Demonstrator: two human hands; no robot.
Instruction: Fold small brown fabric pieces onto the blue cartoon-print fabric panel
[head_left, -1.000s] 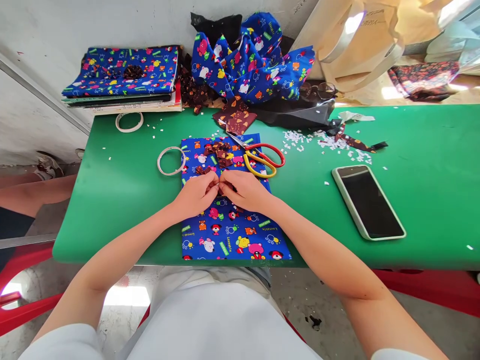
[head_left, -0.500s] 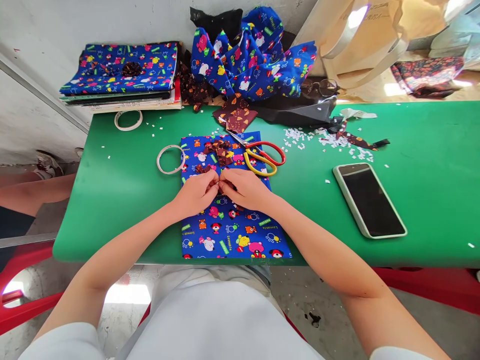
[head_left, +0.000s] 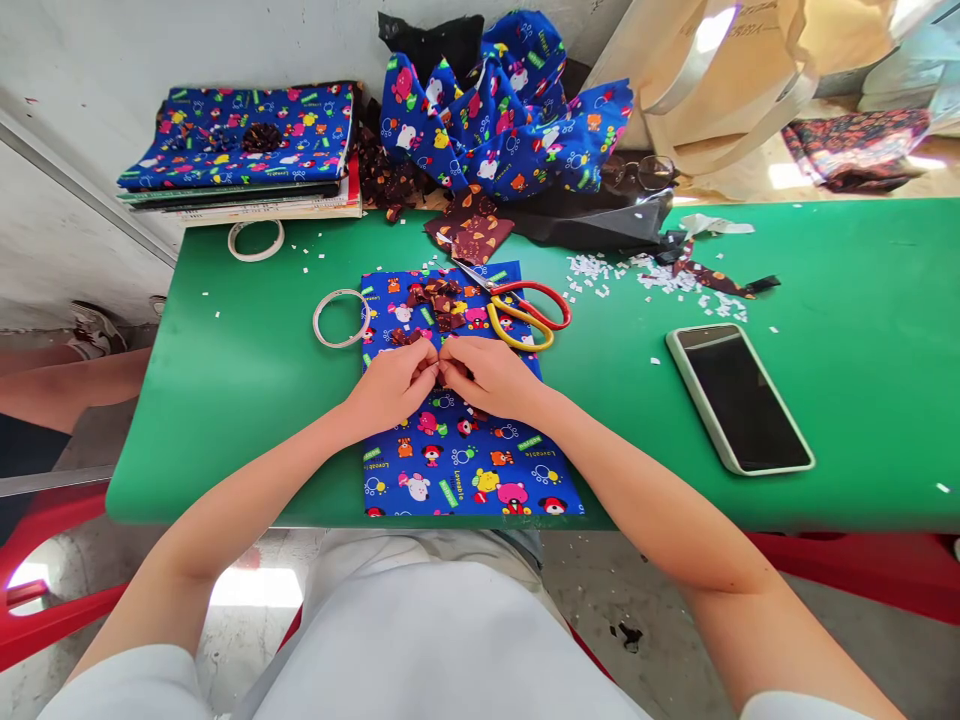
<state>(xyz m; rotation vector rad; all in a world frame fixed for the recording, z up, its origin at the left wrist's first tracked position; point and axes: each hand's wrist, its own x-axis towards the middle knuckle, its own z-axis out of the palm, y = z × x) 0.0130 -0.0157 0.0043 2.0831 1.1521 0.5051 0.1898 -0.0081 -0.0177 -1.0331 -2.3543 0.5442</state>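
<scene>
My left hand (head_left: 397, 383) and my right hand (head_left: 484, 375) meet fingertip to fingertip over a blue cartoon-print cloth (head_left: 450, 470). Both are closed in a pinch. What sits between the fingertips is too small and covered to make out. Small brown patterned fabric scraps (head_left: 442, 300) lie on the cloth just beyond the hands, and a bit of brown shows beneath the fingers. Scissors (head_left: 521, 310) with one red and one yellow handle rest partly on the cloth, past my right hand. Left of the cloth's edge lies a roll of tape (head_left: 341, 318).
A phone (head_left: 739, 400) lies on the green table (head_left: 247, 400) at right. White paper bits (head_left: 667, 275) are scattered behind it. Along the back are stacked books under folded blue cloth (head_left: 300, 110), a second tape ring (head_left: 256, 240), crumpled blue fabric (head_left: 510, 130) and glasses (head_left: 652, 172). Someone's leg (head_left: 75, 385) shows at left.
</scene>
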